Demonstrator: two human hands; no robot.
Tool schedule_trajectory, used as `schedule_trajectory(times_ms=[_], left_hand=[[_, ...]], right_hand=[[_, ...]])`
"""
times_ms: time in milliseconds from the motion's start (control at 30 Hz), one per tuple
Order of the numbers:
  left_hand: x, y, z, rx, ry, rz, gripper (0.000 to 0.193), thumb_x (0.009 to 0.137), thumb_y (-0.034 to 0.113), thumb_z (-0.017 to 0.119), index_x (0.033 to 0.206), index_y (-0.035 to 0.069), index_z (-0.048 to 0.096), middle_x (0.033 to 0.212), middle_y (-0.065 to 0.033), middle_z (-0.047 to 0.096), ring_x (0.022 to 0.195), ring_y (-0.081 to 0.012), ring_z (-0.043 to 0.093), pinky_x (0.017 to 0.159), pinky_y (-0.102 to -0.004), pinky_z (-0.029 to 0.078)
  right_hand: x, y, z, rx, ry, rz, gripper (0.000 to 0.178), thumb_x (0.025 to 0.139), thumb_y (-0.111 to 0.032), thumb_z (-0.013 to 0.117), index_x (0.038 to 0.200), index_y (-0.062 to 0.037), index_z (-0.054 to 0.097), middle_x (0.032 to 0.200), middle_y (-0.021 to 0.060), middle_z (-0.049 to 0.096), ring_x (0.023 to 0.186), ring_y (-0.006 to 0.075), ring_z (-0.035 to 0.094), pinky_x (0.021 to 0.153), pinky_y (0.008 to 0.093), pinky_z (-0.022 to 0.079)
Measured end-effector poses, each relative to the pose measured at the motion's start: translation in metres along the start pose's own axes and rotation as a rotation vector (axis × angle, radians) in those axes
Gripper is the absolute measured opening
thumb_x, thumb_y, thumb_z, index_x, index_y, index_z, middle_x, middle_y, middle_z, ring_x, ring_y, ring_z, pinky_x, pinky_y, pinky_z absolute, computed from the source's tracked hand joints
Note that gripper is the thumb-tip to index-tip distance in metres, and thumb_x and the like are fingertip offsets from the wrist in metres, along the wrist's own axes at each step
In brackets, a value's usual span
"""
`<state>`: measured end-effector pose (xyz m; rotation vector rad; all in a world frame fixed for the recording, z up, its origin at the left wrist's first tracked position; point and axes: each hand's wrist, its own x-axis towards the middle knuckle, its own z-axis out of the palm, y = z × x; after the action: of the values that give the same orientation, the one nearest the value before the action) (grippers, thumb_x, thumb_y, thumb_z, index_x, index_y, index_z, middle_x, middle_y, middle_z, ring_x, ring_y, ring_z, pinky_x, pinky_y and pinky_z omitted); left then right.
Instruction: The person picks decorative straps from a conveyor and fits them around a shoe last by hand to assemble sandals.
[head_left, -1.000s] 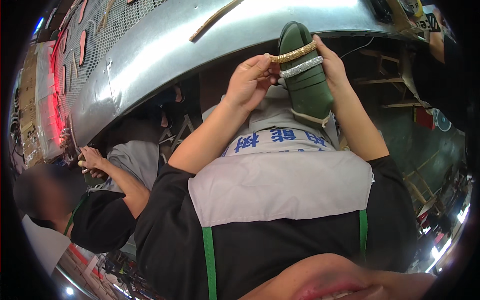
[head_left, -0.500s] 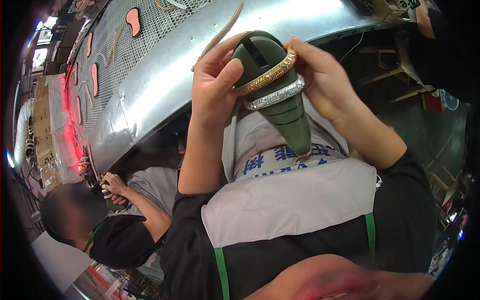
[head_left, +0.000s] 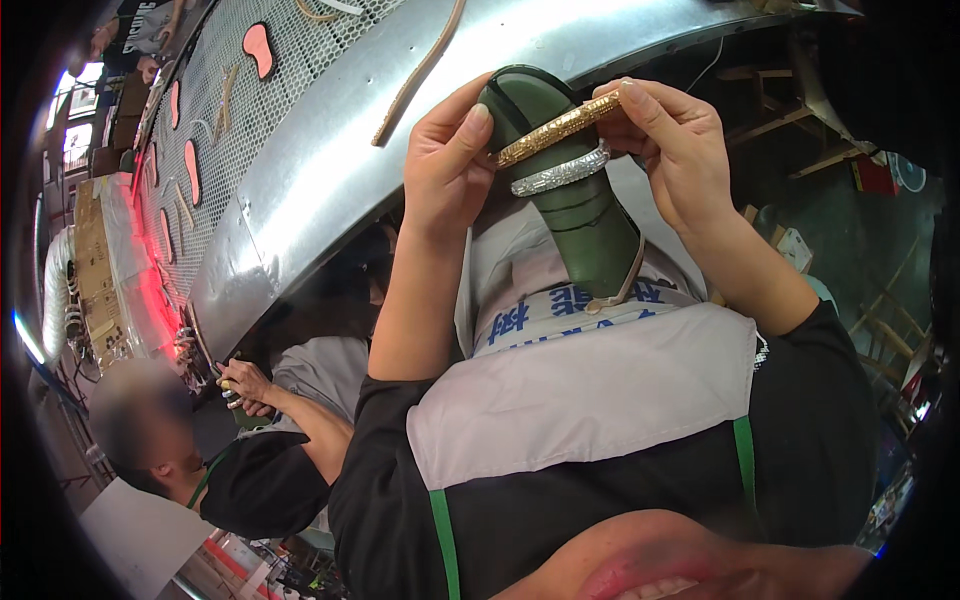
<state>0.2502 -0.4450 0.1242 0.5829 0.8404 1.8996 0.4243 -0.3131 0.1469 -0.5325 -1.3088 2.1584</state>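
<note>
The person wears a black short-sleeved shirt (head_left: 820, 420), and the sleeves end above the elbows, so both forearms are bare. Over the shirt there is a light grey apron (head_left: 590, 390) with blue printed characters on its upper part and narrow green straps (head_left: 742, 450) at the two sides. The left hand (head_left: 445, 160) and the right hand (head_left: 675, 145) have no gloves, and the fingernails are short.
</note>
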Motion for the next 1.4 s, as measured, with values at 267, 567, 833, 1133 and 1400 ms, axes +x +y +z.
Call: schedule_trajectory(times_ms=[267, 567, 833, 1133, 1400], left_hand=[[0.019, -0.014, 0.039, 0.068, -0.166, -0.19, 0.044, 0.093, 0.023, 0.06, 0.128, -0.003, 0.052, 0.105, -0.0134, 0.066, 0.089, -0.0192, 0.067, 0.072, -0.0315, 0.057], [0.013, 0.005, -0.019, 1.425, 0.202, 0.295, 0.038, 0.087, 0.031, 0.065, 0.11, 0.002, 0.066, 0.097, -0.0126, 0.066, 0.088, -0.026, 0.06, 0.08, -0.0378, 0.048], [-0.01, 0.02, -0.059, 1.364, 0.481, 0.362, 0.007, 0.088, 0.009, 0.061, 0.089, 0.002, 0.064, 0.072, -0.0091, 0.063, 0.059, -0.0222, 0.059, 0.059, -0.0299, 0.048], [-0.062, -0.074, -0.039, 0.778, 0.138, -0.061, 0.01, 0.088, 0.01, 0.065, 0.093, 0.001, 0.066, 0.073, -0.0036, 0.061, 0.062, -0.0091, 0.055, 0.057, -0.0231, 0.045], [-0.069, -0.108, -0.072, 0.308, 0.148, -0.328, 0.023, 0.096, 0.022, 0.057, 0.089, 0.001, 0.059, 0.08, -0.0032, 0.059, 0.073, -0.0108, 0.055, 0.069, -0.0246, 0.046]], right_hand=[[0.028, 0.074, -0.063, 0.757, -0.63, 0.644, 0.055, 0.094, -0.047, 0.05, 0.129, -0.0043, 0.052, 0.125, 0.014, 0.059, 0.111, 0.0247, 0.059, 0.096, 0.0386, 0.047], [-0.024, 0.058, -0.03, 0.205, -0.231, 0.412, 0.062, 0.093, -0.043, 0.05, 0.137, -0.001, 0.037, 0.122, 0.0169, 0.056, 0.107, 0.025, 0.06, 0.092, 0.036, 0.049], [-0.017, 0.095, -0.056, 0.156, -0.052, 0.391, 0.054, 0.09, -0.022, 0.06, 0.136, -0.0024, 0.039, 0.115, 0.0088, 0.055, 0.104, 0.0135, 0.055, 0.089, 0.0279, 0.045], [-0.012, 0.059, -0.049, -0.222, 0.143, 0.112, 0.018, 0.094, -0.018, 0.059, 0.104, -0.0033, 0.064, 0.072, -0.0058, 0.048, 0.065, 0.0037, 0.039, 0.064, 0.0199, 0.035], [-0.02, 0.069, -0.077, 0.086, 0.355, 0.227, 0.028, 0.097, -0.03, 0.055, 0.103, -0.0046, 0.065, 0.078, -0.0011, 0.055, 0.069, 0.0077, 0.047, 0.069, 0.0244, 0.043]])
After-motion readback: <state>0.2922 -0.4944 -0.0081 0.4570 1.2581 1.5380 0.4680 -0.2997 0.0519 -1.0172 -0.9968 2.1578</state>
